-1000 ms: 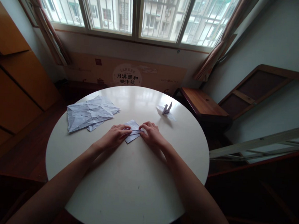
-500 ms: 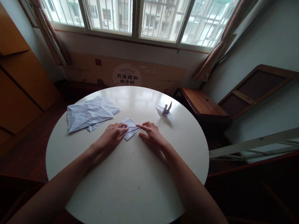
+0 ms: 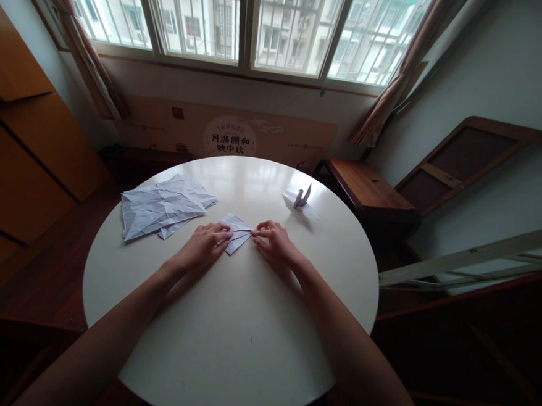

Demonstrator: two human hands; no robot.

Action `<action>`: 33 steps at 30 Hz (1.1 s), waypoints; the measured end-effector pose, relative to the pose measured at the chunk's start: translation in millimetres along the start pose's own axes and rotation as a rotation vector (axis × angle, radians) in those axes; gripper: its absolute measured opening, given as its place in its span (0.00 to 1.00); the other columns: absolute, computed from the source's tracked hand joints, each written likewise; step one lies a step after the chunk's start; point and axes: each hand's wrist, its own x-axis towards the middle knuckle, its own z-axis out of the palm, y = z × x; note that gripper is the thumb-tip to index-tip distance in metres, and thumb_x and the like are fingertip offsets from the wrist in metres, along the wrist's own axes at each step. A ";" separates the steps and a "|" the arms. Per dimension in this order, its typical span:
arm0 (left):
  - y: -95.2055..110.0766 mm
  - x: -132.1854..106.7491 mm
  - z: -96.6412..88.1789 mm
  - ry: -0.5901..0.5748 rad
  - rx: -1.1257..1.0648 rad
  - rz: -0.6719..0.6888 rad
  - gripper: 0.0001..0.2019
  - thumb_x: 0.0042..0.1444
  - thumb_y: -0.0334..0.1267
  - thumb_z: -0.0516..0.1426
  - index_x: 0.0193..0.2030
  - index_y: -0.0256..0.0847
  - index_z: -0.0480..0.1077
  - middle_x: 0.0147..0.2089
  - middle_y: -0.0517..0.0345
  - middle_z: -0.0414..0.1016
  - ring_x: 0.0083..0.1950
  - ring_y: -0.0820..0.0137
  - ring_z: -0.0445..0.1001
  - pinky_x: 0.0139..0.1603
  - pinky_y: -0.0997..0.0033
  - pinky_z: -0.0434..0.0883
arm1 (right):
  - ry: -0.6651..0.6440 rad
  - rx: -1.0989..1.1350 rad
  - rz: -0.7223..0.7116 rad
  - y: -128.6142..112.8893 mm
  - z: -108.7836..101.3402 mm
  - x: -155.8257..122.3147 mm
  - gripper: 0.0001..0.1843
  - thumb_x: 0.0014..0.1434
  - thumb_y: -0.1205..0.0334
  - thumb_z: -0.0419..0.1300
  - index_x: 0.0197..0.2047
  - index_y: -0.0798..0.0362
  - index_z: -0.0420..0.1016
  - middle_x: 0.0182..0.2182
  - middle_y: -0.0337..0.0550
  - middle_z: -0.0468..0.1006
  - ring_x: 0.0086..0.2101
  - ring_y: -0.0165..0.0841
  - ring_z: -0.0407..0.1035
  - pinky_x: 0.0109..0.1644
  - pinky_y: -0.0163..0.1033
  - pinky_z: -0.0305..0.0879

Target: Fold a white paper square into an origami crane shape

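Note:
A small folded sheet of paper [image 3: 235, 241] lies on the table between my hands, turned like a diamond with a crease line across its middle. At its left corner, my left hand [image 3: 207, 239] grips and presses the paper with curled fingers. The right corner is pinched between the thumb and fingers of my right hand [image 3: 272, 240]. Farther back on the right stands a folded paper crane [image 3: 302, 197]. Beyond my left hand lie several creased paper sheets [image 3: 164, 205], overlapping in a loose stack.
The round white table [image 3: 233, 349] carries all of the paper. A wooden bench [image 3: 369, 184] is behind it at the right, and a printed carton panel [image 3: 276, 129] stands below the barred window [image 3: 292, 28]. An orange cabinet [image 3: 28, 149] is at the left.
My right hand's index finger was stretched over the paper's right corner; its fingers have now drawn together into a pinch there. My left hand has stayed in place.

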 end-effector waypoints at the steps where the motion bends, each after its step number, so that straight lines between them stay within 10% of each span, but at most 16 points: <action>1: 0.2 0.1 -0.4 -0.006 -0.005 0.001 0.14 0.67 0.39 0.54 0.56 0.46 0.75 0.60 0.52 0.74 0.61 0.57 0.71 0.58 0.55 0.66 | 0.002 0.000 0.002 -0.4 -0.1 -0.3 0.14 0.65 0.60 0.63 0.53 0.48 0.82 0.51 0.50 0.75 0.52 0.43 0.66 0.59 0.52 0.60; 33: 0.9 0.7 -2.2 -0.029 -0.002 0.028 0.14 0.65 0.39 0.55 0.56 0.46 0.74 0.60 0.51 0.73 0.60 0.56 0.70 0.59 0.52 0.65 | -0.055 -0.073 0.020 -12.8 -8.2 -5.2 0.19 0.65 0.60 0.60 0.59 0.47 0.76 0.55 0.50 0.71 0.56 0.44 0.63 0.62 0.52 0.57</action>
